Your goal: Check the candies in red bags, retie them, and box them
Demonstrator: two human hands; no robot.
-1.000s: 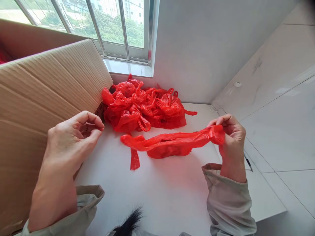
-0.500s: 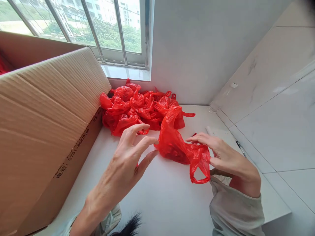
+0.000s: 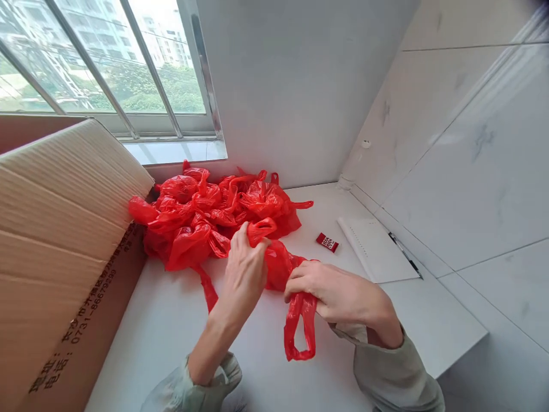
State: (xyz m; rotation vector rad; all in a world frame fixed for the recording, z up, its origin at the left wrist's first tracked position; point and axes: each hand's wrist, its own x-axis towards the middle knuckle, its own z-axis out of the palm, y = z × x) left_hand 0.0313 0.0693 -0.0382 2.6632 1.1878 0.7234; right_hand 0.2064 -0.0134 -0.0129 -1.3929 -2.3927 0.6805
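A red plastic bag [image 3: 278,264] is stretched between my hands just above the white table. My left hand [image 3: 247,260] is closed round one end, with a gathered handle loop poking out above its fingers. My right hand [image 3: 330,289] grips the other end, and the second handle loop hangs down below it. What lies inside the bag cannot be made out. Right behind it is a heap of red plastic bags [image 3: 189,200], crumpled together against the wall; a strip of red plastic trails from it beside my left wrist.
A large cardboard box [image 3: 55,229] stands along the left side. A small red packet [image 3: 327,242], an open notebook [image 3: 373,246] and a pen [image 3: 405,254] lie to the right on the white table [image 3: 261,349]. Behind are a barred window [image 3: 128,68] and walls.
My left hand, open before, has closed on the bag's far end. My right hand has wrapped round the near end. The view has swung right, bringing the red packet and notebook into full sight.
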